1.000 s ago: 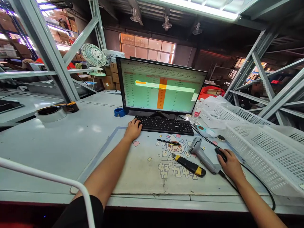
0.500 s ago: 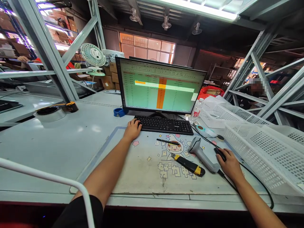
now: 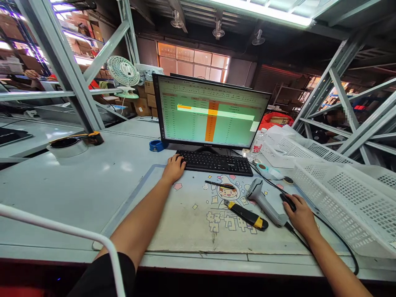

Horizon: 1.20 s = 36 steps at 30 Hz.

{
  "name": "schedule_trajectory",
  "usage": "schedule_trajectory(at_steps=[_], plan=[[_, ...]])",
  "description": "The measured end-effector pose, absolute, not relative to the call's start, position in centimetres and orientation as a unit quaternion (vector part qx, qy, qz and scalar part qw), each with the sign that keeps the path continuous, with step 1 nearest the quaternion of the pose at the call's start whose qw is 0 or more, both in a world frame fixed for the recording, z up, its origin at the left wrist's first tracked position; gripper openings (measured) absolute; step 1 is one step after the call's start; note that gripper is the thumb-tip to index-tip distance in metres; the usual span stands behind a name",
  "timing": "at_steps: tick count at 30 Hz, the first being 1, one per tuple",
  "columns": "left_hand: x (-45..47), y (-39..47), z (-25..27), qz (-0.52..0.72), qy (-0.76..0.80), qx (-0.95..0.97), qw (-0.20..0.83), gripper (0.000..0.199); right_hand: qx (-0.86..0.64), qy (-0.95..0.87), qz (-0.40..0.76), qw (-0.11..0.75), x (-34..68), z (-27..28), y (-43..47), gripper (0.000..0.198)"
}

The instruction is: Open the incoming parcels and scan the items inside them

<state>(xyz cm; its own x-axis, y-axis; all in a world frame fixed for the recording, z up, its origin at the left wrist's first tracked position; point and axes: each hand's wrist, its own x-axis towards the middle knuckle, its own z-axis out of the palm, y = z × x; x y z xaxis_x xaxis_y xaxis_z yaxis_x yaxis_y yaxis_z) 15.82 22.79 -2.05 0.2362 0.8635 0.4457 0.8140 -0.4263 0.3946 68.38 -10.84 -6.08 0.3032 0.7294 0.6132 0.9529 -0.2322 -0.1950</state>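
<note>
My left hand [image 3: 174, 168] rests on the left end of a black keyboard [image 3: 216, 162], fingers stretched over the keys. Behind the keyboard stands a monitor [image 3: 185, 123] showing a green spreadsheet with an orange column. On the right, my right hand [image 3: 301, 214] is wrapped over a black computer mouse [image 3: 288, 202], which lies on the printed desk mat [image 3: 176, 222]. Between my hands lie a black pen [image 3: 219, 184], a black and yellow utility knife [image 3: 247, 215] and a grey barcode scanner [image 3: 266, 206], its cable passing under my right forearm.
White plastic baskets [image 3: 334, 194] line the right side. A roll of tape [image 3: 67, 149] and a blue ring-shaped item [image 3: 156, 145] sit on the left. A white tube [image 3: 77, 233] crosses the lower left. A clip fan [image 3: 123, 72] stands behind. Another person [image 3: 335, 121] is beyond the right-hand frame.
The whole view has shifted slightly to the right in the picture. Both hands keep their places on the keyboard and the mouse.
</note>
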Motion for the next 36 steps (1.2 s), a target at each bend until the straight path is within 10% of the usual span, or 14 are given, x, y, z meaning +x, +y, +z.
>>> schedule_trajectory(at_steps=[36], plan=[[15.5,23.7,-2.9,0.339,0.519,0.784,0.009,0.049,-0.777,-0.540,-0.166,0.279,66.9,-5.4,-10.9,0.050]])
